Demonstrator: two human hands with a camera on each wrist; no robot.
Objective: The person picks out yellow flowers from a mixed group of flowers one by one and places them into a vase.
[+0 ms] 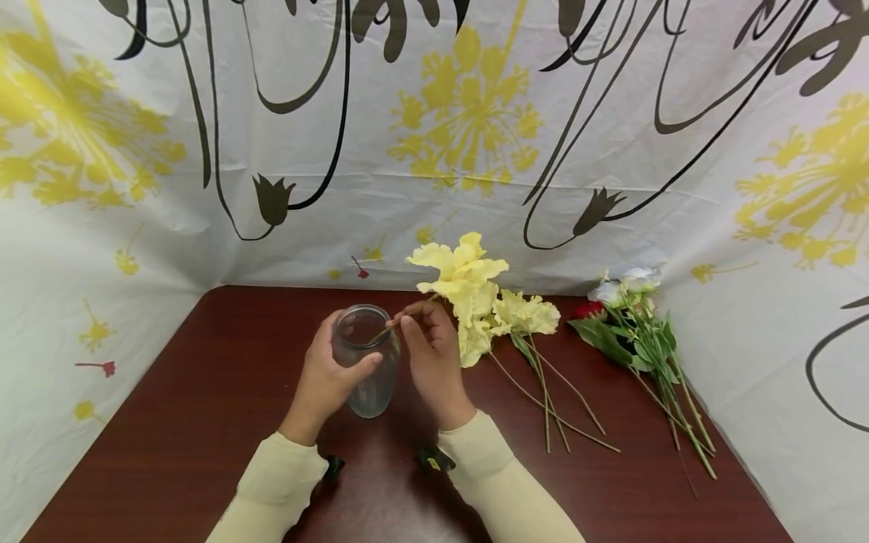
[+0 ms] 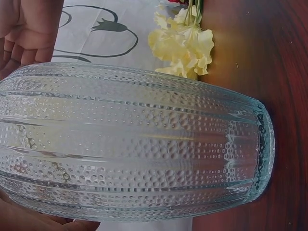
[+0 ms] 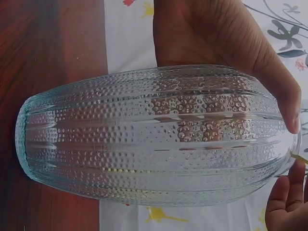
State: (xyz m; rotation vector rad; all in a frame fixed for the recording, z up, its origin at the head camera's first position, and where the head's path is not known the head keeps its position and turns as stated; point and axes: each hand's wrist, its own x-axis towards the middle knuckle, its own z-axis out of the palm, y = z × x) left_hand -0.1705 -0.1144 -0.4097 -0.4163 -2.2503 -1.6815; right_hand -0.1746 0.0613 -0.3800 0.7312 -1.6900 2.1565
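A clear ribbed glass vase with a dimpled surface stands near the middle of the table. My left hand grips it around its upper side, thumb across the front. At the vase's mouth, my right hand pinches the stem of a yellow artificial flower. The flower head points away to the upper right, and the stem's end reaches the rim. In the right wrist view, a bit of the stem shows beside the rim. The left wrist view is mostly filled by the vase's body.
More yellow flowers lie right of my right hand, their stems spread toward the front. Farther right is a bunch of white and red flowers with green leaves. A patterned white sheet encloses the dark red table.
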